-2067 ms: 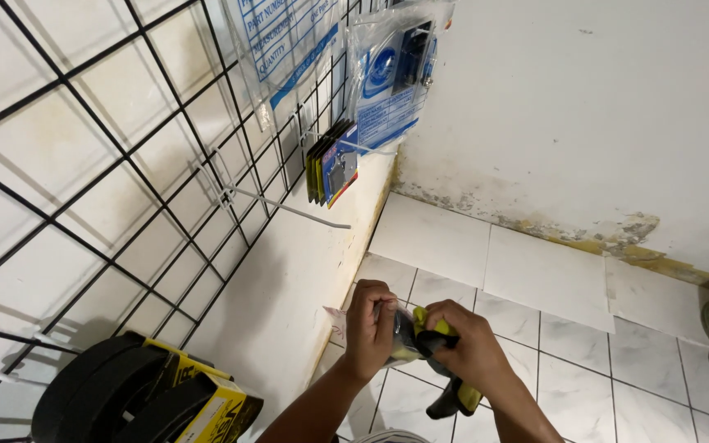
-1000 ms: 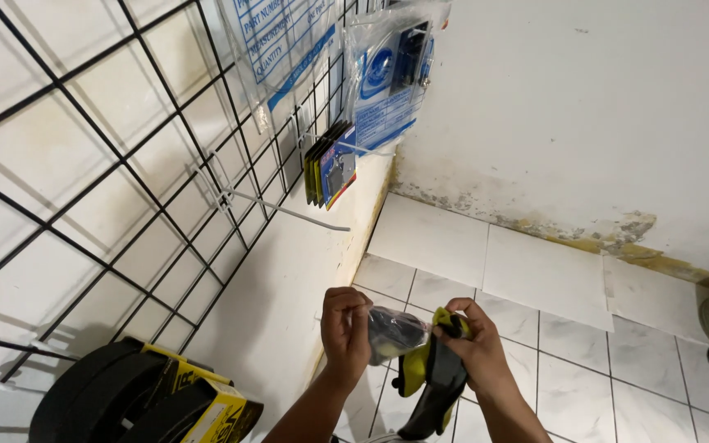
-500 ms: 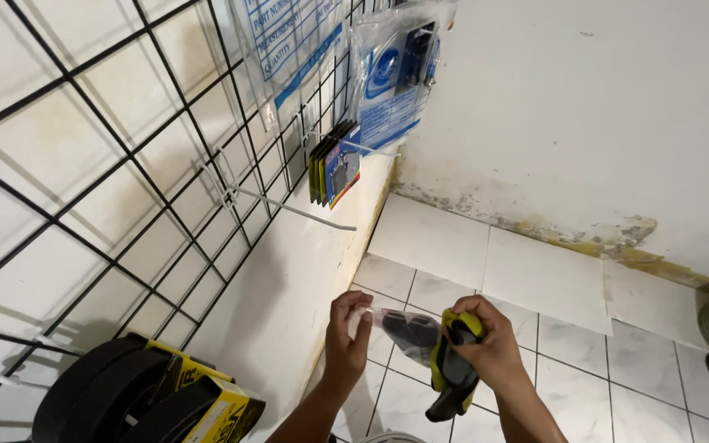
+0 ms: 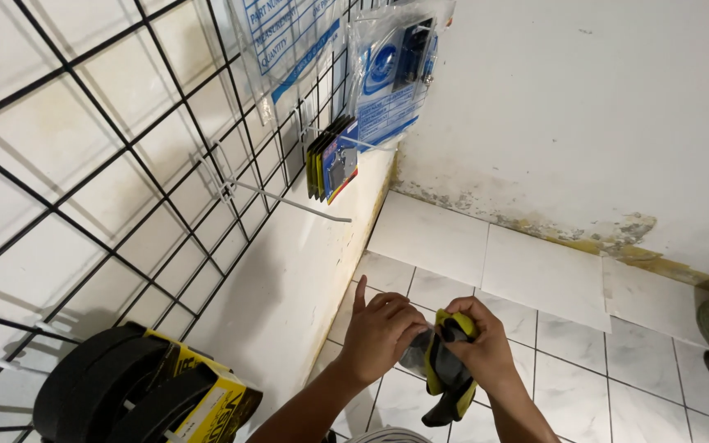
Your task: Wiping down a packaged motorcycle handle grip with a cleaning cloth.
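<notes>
Down low, over the tiled floor [image 4: 551, 279], we are holding a glove [image 4: 446, 371] between both hands; our right hand [image 4: 486, 349] is gripping it, fingers closed around its upper part, while our left hand [image 4: 379, 332] is meeting it from the side, fingers curled onto the near edge and the index finger pointing up. The glove is looking yellow at the cuff and along one edge and black over the rest; it is hanging limp, its dark tip drooping below our right hand, and it is bunching where we are clasping it. Beside us a black wire grid [image 4: 125, 164] is leaning across a white wall, carrying clear plastic packets [image 4: 387, 74] and a small stack of yellow-edged cards [image 4: 330, 160] on a metal hook [image 4: 289, 201]; black rubber belts in yellow cardboard sleeves [image 4: 149, 394] are hanging at the lower left.
</notes>
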